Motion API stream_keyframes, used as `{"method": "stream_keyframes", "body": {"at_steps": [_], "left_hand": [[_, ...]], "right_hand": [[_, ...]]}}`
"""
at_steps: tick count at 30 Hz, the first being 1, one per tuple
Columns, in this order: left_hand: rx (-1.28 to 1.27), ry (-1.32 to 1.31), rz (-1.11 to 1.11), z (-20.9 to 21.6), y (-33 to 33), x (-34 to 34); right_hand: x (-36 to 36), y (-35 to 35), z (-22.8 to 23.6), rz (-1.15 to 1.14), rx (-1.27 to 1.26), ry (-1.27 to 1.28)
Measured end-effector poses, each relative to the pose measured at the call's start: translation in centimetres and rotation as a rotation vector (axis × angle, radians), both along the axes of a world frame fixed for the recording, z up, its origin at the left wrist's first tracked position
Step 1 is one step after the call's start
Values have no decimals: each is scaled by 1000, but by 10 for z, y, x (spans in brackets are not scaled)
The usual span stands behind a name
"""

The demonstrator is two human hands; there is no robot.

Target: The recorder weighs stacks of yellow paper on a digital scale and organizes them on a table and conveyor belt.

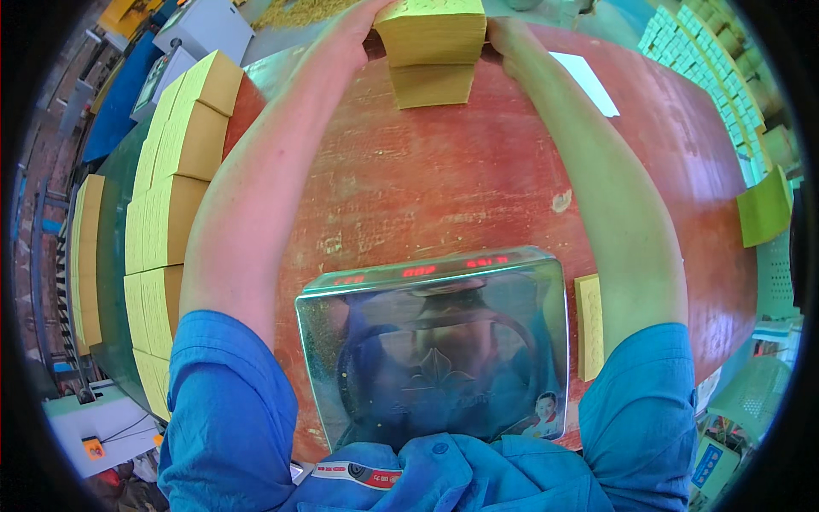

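Both my arms reach to the far edge of the red table (444, 171). Between my hands is a thick stack of yellow paper (433, 36), with a narrower yellow block face (433, 85) below its front edge. My left hand (368, 24) grips the stack's left side, and my right hand (507, 38) presses against its right side. The fingers are partly hidden at the stack's edges. Close to my body lies a digital scale (431, 367) with a shiny metal pan and a lit red display.
Rows of yellow paper stacks (158, 222) line the table's left side. A small yellow pad (589, 328) lies by my right forearm, and a white sheet (585, 83) lies at the far right. Beyond the table stand more stacked bundles (699, 77) and a white machine (205, 34).
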State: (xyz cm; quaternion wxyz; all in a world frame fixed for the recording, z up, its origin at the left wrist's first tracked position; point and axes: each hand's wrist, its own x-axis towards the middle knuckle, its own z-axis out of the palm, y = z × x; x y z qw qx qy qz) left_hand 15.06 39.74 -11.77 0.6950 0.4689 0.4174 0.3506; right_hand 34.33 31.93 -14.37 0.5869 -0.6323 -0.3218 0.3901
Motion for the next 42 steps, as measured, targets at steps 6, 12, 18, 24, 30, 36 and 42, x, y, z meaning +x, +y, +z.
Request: {"method": "stream_keyframes", "body": {"at_steps": [6,12,18,24,30,36,42], "left_hand": [[28,117,131,3,-6,-7],[8,118,118,1,-20,-8],[25,130,86,2,-6,-15],[36,136,83,-4,-15,-2],[32,131,96,-14,-11,-13],[42,95,113,-9,-21,-2],[51,63,82,-11,-26,-17]], "right_hand": [[0,6,-3,61,17,-51],[0,11,-9,25,3,-105],[4,24,-17,47,7,-125],[22,22,-22,105,-147,-335],[8,11,-14,87,-193,-327],[20,18,-16,158,-304,-795],[-3,5,-7,92,-266,-690]]}}
